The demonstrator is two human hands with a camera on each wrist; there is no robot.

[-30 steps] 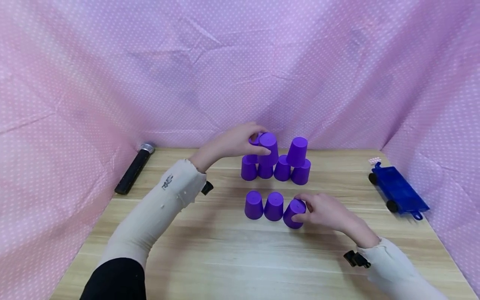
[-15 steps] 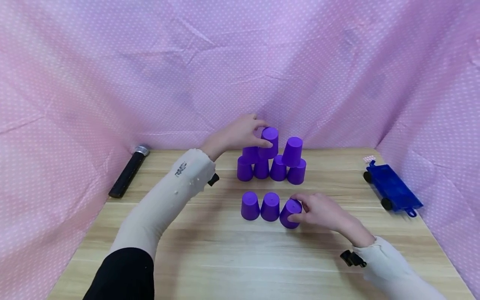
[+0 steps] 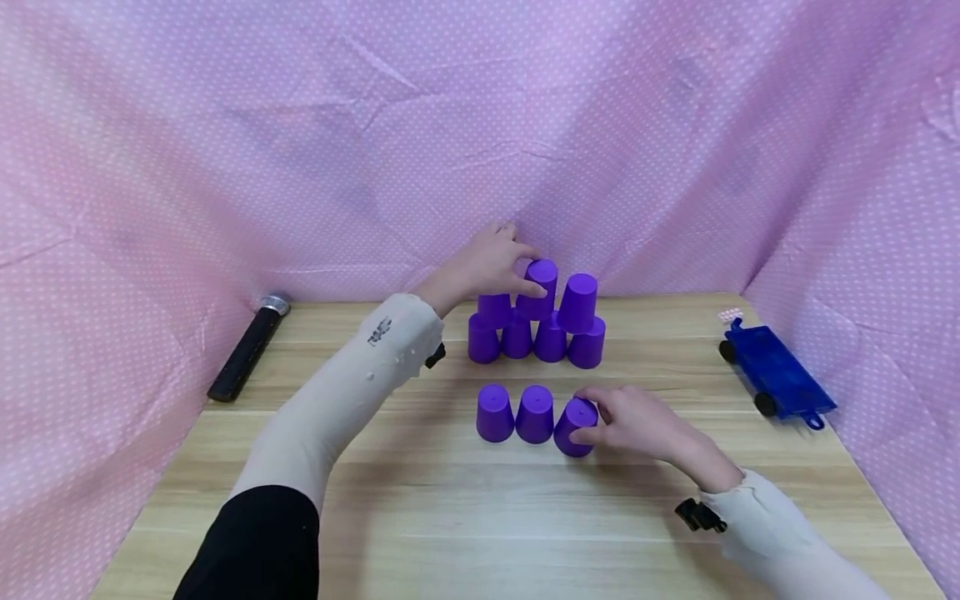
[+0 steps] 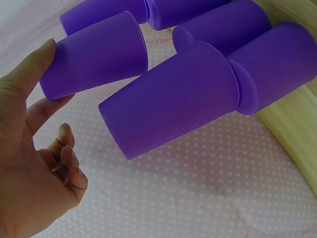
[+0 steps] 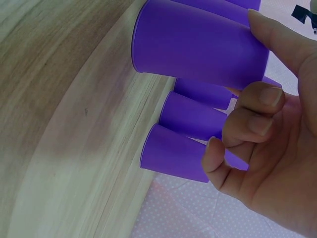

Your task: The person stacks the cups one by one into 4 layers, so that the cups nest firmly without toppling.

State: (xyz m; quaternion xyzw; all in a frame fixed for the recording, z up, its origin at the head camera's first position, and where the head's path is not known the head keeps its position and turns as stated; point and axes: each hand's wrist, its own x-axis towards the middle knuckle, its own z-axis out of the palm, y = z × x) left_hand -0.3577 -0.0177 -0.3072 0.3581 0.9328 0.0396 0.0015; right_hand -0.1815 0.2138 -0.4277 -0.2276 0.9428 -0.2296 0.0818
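Far cup (image 3: 538,306): upside down, middle of the upper tier in the far stack (image 3: 483,340); rim contact with the cups below is unclear.
Left grip (image 3: 489,262): thumb and forefinger pinch the far cup by its closed top.
Near cup (image 3: 567,427): upside down, right end of the near row (image 3: 535,417).
Right grip (image 3: 636,422): thumb and fingers pinch the near cup near its top.
Cup feel: probably light, thin-walled plastic, smooth and slightly slippery; best held lightly at the narrow end, on opposite walls.
Edges: the tabletop (image 3: 480,525) ends just beyond the far stack, at the pink cloth (image 3: 360,125).
Room: widest toward the near side; tight between stacked cups.
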